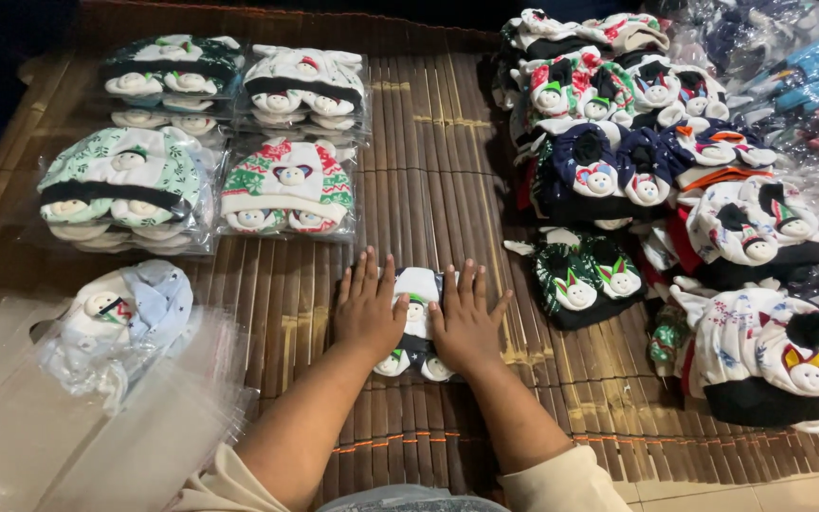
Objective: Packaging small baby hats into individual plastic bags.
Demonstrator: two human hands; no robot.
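Both hands press flat on a small white and dark baby hat set with snowman faces [418, 301] lying on a brown bamboo mat [428, 180]. My left hand [368, 308] covers its left side, fingers spread. My right hand [466, 320] covers its right side, fingers spread too. Neither hand grips the set; the palms rest on top of it. Two little round snowman faces poke out below the palms.
Several clear bags of packed hat sets [286, 185] lie at the back left of the mat. Unpacked hat sets [618, 142] are heaped on the right. A stack of clear plastic bags [68, 427] with one pale blue set [125, 313] lies at front left.
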